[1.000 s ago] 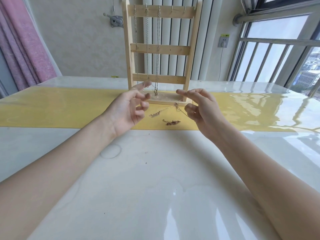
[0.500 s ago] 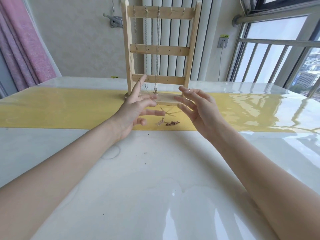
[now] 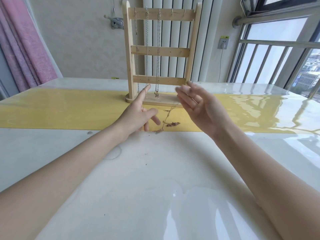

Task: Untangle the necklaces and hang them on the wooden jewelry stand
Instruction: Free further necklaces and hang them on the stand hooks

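The wooden jewelry stand [image 3: 173, 52] stands upright on the yellow runner [image 3: 60, 110]. Three silver necklaces [image 3: 158, 49] hang from its top-left hooks. My left hand [image 3: 138, 115] has its index finger stretched up toward the bottom rail, and a thin gold chain [image 3: 167, 116] loops over that finger. My right hand [image 3: 199, 108] is held palm-in with straight fingers, and the same chain runs up to them. The chain sags between the hands; its low end [image 3: 159, 131] lies at the runner's front edge. A small reddish-gold piece [image 3: 173, 124] lies beside it.
The glossy white table [image 3: 155, 187] stretches toward me with a few specks and a water ring [image 3: 113, 153]. A radiator and wall socket [image 3: 223, 43] are behind the stand, a pink curtain [image 3: 26, 49] at left and window bars [image 3: 277, 58] at right.
Both hands have opened out and risen, the right one moving right and up. The gold chain now stretches between their fingers and its low end has slid toward me.
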Demonstrator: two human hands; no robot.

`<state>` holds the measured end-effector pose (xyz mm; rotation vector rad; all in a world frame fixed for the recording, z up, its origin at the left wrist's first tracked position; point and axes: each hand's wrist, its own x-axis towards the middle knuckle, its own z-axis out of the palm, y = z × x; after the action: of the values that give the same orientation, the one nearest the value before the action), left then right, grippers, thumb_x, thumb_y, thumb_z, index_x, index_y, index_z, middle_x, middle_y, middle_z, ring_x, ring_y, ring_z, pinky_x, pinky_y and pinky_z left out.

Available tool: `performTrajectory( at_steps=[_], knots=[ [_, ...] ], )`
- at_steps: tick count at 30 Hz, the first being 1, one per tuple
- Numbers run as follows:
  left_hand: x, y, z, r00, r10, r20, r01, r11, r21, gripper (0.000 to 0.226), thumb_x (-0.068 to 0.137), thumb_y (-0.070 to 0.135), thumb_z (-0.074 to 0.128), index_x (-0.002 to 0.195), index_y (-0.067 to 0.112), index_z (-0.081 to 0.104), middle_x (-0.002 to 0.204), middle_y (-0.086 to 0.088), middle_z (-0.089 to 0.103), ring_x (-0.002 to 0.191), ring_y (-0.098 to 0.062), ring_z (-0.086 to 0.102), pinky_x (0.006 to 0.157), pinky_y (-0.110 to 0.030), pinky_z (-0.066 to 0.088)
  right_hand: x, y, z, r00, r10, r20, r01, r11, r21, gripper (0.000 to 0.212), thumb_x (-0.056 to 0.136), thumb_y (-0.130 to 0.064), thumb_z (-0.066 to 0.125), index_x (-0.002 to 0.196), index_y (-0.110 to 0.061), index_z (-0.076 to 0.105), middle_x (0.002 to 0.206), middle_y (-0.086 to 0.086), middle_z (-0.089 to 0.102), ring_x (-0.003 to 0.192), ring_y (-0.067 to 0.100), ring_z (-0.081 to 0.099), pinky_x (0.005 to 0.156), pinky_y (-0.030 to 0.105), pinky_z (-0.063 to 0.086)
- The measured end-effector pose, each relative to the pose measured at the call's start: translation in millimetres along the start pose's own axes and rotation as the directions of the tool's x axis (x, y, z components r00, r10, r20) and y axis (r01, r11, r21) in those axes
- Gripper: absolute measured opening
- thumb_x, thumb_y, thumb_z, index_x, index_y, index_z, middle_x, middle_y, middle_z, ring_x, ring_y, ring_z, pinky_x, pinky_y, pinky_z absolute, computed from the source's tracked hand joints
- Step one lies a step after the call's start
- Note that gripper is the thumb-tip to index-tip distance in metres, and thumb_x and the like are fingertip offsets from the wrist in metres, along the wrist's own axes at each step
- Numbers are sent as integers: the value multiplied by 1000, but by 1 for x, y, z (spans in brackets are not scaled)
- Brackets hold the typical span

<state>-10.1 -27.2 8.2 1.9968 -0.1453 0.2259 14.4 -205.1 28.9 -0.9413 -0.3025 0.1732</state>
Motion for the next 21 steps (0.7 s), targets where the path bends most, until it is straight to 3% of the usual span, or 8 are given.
performTrajectory(
  at_steps=[2,4,5,8,10,12,18,21],
  knots=[
    [2,-3,-2,999,-25,-28,24,999,-24,72,91,12,49,144,47,15,73,1,70,40,-9,45,34,-14,27,-1,-5,0,1000,5,2,-5,999,-33,8,94,-11,51,92,-9,58,49,-4,46,44,9,48,63,21,49],
    [6,-7,-4,994,-40,-100,37,999,-35,72,90,8,46,144,45,17,72,2,65,40,-9,45,34,-13,26,0,-2,-2,999,-44,19,48,934,-353,15,94,-8,49,83,-7,59,41,-5,30,36,10,25,51,20,37],
    [8,-8,-4,988,-35,-149,31,999,-28,72,89,7,46,145,43,18,70,3,62,41,-10,45,34,-14,27,1,1,-2,996,-76,35,83,833,-546,18,93,-6,49,80,-7,60,39,-6,31,36,10,24,48,21,35],
    [11,-9,-7,964,-14,-267,1,999,-47,71,90,6,44,145,42,18,71,3,57,42,-11,44,35,-14,27,2,13,-1,974,-160,160,197,258,-946,16,91,-6,47,86,-12,61,42,-6,52,44,12,46,49,24,39],
    [10,-8,-8,954,8,-299,-31,997,-72,71,91,7,44,145,42,17,77,3,61,42,-11,45,35,-14,27,1,22,-2,961,-114,251,231,-161,-959,24,92,-10,43,108,-16,60,72,0,69,77,20,61,60,29,43],
    [8,-5,-8,950,52,-308,-76,995,-68,72,91,4,43,145,42,16,82,5,65,41,-11,47,36,-15,28,1,25,-3,967,-101,232,180,-370,-911,36,95,-12,41,128,-18,52,103,5,68,99,31,59,64,32,38],
    [-3,11,-1,926,282,-250,-275,959,65,75,90,2,46,139,51,17,96,6,66,43,-14,48,45,-18,39,5,25,-9,950,-147,276,209,-356,-911,41,96,-17,47,137,-14,46,119,5,57,114,27,42,80,37,44],
    [-9,22,7,934,328,-145,-328,944,27,70,90,0,46,130,53,25,92,4,64,40,-7,42,43,-20,40,6,30,-6,944,-140,299,286,-108,-952,49,90,-18,60,137,-14,45,121,7,48,112,24,39,93,29,35]
  ],
)
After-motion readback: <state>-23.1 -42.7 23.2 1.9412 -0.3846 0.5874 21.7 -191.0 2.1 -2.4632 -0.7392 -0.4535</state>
